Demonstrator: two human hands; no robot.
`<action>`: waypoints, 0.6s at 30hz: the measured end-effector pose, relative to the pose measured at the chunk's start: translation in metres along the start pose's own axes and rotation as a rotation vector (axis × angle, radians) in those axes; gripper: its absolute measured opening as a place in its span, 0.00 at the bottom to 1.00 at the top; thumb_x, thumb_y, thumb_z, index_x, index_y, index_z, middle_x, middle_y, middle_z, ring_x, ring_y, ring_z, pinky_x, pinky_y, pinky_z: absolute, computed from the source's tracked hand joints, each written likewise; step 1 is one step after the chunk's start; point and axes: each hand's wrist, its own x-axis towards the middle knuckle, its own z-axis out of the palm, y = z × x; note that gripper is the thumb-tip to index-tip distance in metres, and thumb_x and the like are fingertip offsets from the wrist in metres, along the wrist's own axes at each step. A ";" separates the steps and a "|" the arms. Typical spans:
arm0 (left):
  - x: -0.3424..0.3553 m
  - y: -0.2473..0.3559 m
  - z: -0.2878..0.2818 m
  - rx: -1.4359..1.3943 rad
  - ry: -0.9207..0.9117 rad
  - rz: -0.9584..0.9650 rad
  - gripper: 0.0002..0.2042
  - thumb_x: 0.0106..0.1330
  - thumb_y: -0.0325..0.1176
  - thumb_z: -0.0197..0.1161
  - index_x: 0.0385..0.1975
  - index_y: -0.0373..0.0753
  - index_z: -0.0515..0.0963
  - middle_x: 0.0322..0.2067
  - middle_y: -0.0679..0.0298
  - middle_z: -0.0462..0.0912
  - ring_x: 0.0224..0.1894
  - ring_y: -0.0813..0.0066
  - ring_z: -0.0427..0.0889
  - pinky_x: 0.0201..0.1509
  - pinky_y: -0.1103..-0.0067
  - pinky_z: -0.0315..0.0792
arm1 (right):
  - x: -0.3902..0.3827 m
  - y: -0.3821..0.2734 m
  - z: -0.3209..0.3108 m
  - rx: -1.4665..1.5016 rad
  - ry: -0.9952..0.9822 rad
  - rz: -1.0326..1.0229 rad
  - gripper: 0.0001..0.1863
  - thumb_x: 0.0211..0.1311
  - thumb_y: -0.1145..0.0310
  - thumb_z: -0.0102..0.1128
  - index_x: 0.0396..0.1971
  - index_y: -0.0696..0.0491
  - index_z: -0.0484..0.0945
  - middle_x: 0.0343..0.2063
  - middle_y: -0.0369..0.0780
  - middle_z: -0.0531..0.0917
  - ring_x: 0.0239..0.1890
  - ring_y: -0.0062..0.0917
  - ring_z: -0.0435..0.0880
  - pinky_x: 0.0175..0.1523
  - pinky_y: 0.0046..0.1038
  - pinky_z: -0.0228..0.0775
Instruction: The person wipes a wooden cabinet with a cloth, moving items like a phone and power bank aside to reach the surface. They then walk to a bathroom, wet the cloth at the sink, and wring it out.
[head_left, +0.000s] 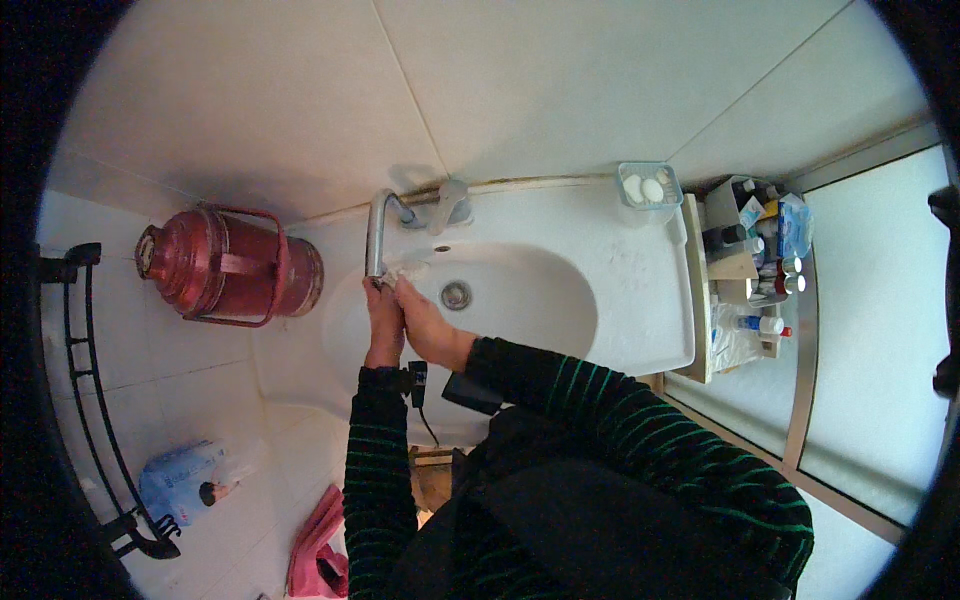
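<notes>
My left hand (384, 322) and my right hand (432, 325) are pressed together just below the mouth of a silver tap spout (375, 235). Both are closed, with the fingertips bunched near the spout. Something whitish shows at the fingers; whether it is water, foam or a small object I cannot make out. Beneath them lies the white washbasin (550, 290) with its round metal drain (456, 294). The tap's lever handle (454, 203) stands to the right of the spout.
A red thermos flask (240, 265) stands left of the basin. A clear plastic box (648, 192) with white round pieces sits at the back right corner. Bottles crowd a shelf (755, 250) on the right. A black rack (85, 380) runs along the left wall.
</notes>
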 end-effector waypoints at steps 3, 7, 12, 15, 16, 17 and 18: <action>-0.016 -0.005 0.004 0.259 -0.213 0.025 0.22 0.78 0.37 0.50 0.67 0.35 0.65 0.58 0.56 0.76 0.57 0.65 0.75 0.63 0.71 0.69 | -0.003 -0.042 0.001 0.127 -0.048 0.206 0.36 0.77 0.39 0.40 0.69 0.55 0.65 0.66 0.40 0.70 0.67 0.27 0.66 0.71 0.32 0.58; -0.025 -0.007 0.011 0.209 -0.286 0.084 0.29 0.80 0.48 0.48 0.73 0.36 0.59 0.63 0.58 0.71 0.60 0.67 0.72 0.65 0.72 0.67 | -0.014 -0.063 0.001 0.138 0.089 0.401 0.34 0.77 0.40 0.42 0.68 0.51 0.67 0.65 0.37 0.73 0.66 0.24 0.68 0.71 0.30 0.58; -0.011 0.000 0.006 0.201 -0.228 -0.004 0.28 0.79 0.47 0.48 0.67 0.29 0.65 0.55 0.55 0.77 0.55 0.68 0.76 0.59 0.73 0.71 | -0.018 -0.014 -0.002 0.073 -0.044 0.057 0.33 0.74 0.36 0.43 0.60 0.50 0.74 0.53 0.36 0.79 0.53 0.26 0.75 0.61 0.33 0.69; -0.013 -0.009 0.008 0.273 -0.159 0.075 0.22 0.78 0.39 0.52 0.63 0.31 0.69 0.52 0.55 0.79 0.54 0.66 0.78 0.58 0.74 0.73 | 0.014 0.002 -0.032 0.154 -0.039 0.271 0.32 0.75 0.36 0.42 0.57 0.49 0.75 0.50 0.37 0.81 0.51 0.27 0.78 0.60 0.35 0.70; -0.018 -0.015 0.011 0.316 -0.109 0.099 0.21 0.77 0.38 0.53 0.63 0.32 0.70 0.53 0.54 0.79 0.54 0.66 0.78 0.58 0.74 0.73 | 0.025 0.004 -0.045 0.126 -0.096 0.228 0.31 0.75 0.36 0.41 0.51 0.49 0.77 0.45 0.38 0.82 0.48 0.28 0.79 0.57 0.36 0.71; -0.023 -0.021 0.012 0.359 -0.075 0.143 0.20 0.77 0.37 0.53 0.63 0.33 0.70 0.53 0.54 0.79 0.54 0.65 0.78 0.58 0.74 0.72 | 0.036 0.007 -0.054 0.135 -0.051 0.327 0.32 0.75 0.36 0.40 0.50 0.50 0.76 0.44 0.38 0.81 0.47 0.28 0.78 0.55 0.35 0.72; -0.024 -0.025 0.014 0.231 -0.019 0.078 0.19 0.76 0.38 0.54 0.60 0.34 0.73 0.53 0.52 0.80 0.54 0.64 0.78 0.59 0.73 0.72 | 0.045 0.008 -0.060 0.156 -0.020 0.391 0.32 0.75 0.35 0.39 0.50 0.51 0.76 0.43 0.38 0.81 0.47 0.29 0.78 0.53 0.35 0.72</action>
